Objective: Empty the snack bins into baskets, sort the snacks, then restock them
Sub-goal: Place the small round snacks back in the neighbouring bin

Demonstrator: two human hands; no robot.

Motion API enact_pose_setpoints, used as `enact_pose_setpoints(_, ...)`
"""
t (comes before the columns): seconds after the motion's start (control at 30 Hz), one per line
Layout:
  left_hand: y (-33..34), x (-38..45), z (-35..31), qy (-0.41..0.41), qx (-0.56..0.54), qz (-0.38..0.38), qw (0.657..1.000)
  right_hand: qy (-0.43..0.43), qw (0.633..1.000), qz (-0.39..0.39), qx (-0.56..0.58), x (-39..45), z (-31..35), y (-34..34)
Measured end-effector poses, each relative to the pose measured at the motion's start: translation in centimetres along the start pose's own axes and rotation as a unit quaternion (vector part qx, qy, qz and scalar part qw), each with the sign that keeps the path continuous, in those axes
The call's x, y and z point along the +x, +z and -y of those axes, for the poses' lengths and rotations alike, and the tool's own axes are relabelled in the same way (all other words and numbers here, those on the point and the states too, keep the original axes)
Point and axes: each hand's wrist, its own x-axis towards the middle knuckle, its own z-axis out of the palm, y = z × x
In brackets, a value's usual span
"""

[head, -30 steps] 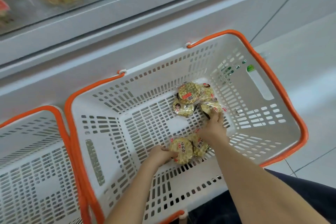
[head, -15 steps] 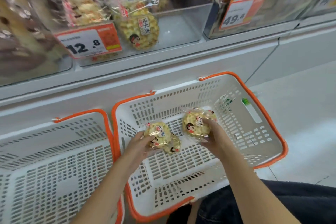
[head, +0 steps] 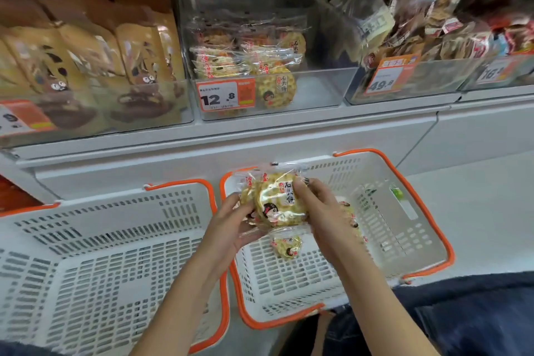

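Gripping cracker packs (head: 277, 205) w/ left hand (head: 231, 225) & right hand (head: 323, 211).

Two white baskets with orange rims are sitting side by side on the pale floor (head: 476, 211), touching each other: the left basket (head: 101, 240) and the right basket (head: 404, 240). Above them, a white shelf (head: 231, 133) is carrying clear bins in a row. The middle bin (head: 318, 87) is holding round cracker packs (head: 274, 89) behind a 12.8 price tag (head: 225, 94). The bin on the left (head: 95, 113) is holding brown bags.
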Motion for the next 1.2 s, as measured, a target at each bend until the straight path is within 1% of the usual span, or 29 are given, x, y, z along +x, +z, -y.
enact_pose_setpoints(0.17, 1.5, -1.0, -0.8, -0.001, -0.063, 0.04, 0.997, -0.058, 0.996, 0.015, -0.067, -1.5, 0.7, 0.5)
enact_pose_setpoints(0.2, 1.7, -1.1, -0.8, 0.003, -0.05, 0.046, 0.998, -0.067, 0.995, 0.021, -0.072, -1.6, 0.7, 0.6)
enact_pose_setpoints(0.27, 1.9, -1.3, -0.6, 0.024, 0.016, 0.045, 0.999, -0.078, 0.993, 0.034, -0.081, -1.5, 0.6, 0.7)
enact_pose_setpoints(0.37, 2.3, -1.4, -0.4, 0.065, 0.101, 0.014, 0.993, -0.075, 0.993, 0.053, -0.071, -1.3, 0.7, 0.4)
enact_pose_setpoints(0.47, 2.1, -1.0, -0.5, 0.094, 0.121, -0.008, 0.988, -0.047, 0.992, 0.096, -0.061, -0.7, 0.9, -0.3)
enact_pose_setpoints(0.53, 2.1, -0.5, -0.9, 0.118, 0.128, -0.009, 0.985, -0.052, 0.99, 0.109, -0.067, 0.1, 1.5, -0.6)
enact_pose_setpoints(0.63, 2.6, 1.5, -3.5, 0.164, 0.159, 0.01, 0.974, -0.089, 0.989, 0.107, -0.05, 2.2, 4.3, -1.0)
enact_pose_setpoints(0.7, 3.2, 3.1, -6.7, 0.213, 0.199, 0.02, 0.956, -0.124, 0.988, 0.09, -0.032, 4.4, 8.1, -1.7)
enact_pose_setpoints(0.73, 3.4, 4.1, -8.3, 0.248, 0.231, 0.013, 0.941, -0.145, 0.986, 0.072, -0.027, 5.6, 10.3, -2.2)
enact_pose_setpoints(0.77, 3.6, 5.2, -10.0, 0.289, 0.286, -0.01, 0.914, -0.167, 0.984, 0.047, -0.028, 6.9, 12.5, -2.6)
enact_pose_setpoints(0.8, 3.7, 6.4, -11.5, 0.323, 0.366, -0.049, 0.871, -0.193, 0.98, 0.015, -0.034, 8.4, 14.6, -2.9)
enact_pose_setpoints(0.83, 3.7, 7.6, -12.7, 0.351, 0.458, -0.093, 0.812, -0.222, 0.974, -0.02, -0.044, 9.9, 16.5, -3.2)
enact_pose_setpoints(0.9, 3.4, 10.1, -14.3, 0.381, 0.632, -0.167, 0.653, -0.275, 0.954, -0.081, -0.089, 13.0, 19.7, -3.2)
enact_pose_setpoints(0.93, 3.1, 11.3, -14.7, 0.387, 0.695, -0.188, 0.576, -0.297, 0.94, -0.106, -0.129, 14.6, 20.9, -3.1)
enact_pose_setpoints(0.97, 2.8, 12.4, -14.7, 0.386, 0.74, -0.199, 0.513, -0.316, 0.925, -0.124, -0.172, 16.2, 21.8, -2.9)
enact_pose_setpoints(1.0, 2.5, 13.1, -14.6, 0.386, 0.766, -0.205, 0.471, -0.326, 0.911, -0.135, -0.213, 17.9, 22.3, -2.7)
enact_pose_setpoints(1.03, 2.3, 13.6, -14.2, 0.394, 0.771, -0.208, 0.455, -0.325, 0.902, -0.135, -0.249, 19.5, 22.4, -2.6)
enact_pose_setpoints(1.07, 2.1, 14.1, -13.9, 0.41, 0.764, -0.21, 0.452, -0.307, 0.9, -0.129, -0.28, 21.2, 22.1, -2.5)
enact_pose_setpoints(1.1, 1.8, 14.5, -13.5, 0.43, 0.754, -0.214, 0.449, -0.278, 0.906, -0.119, -0.296, 22.9, 21.6, -2.5)
enact_pose_setpoints(1.13, 1.6, 14.9, -13.2, 0.448, 0.745, -0.217, 0.445, -0.24, 0.919, -0.1, -0.296, 24.6, 20.9, -2.5)
enact_pose_setpoints(1.2, 1.3, 15.2, -13.0, 0.474, 0.731, -0.219, 0.438, -0.15, 0.954, -0.039, -0.256, 27.5, 19.9, -2.8)
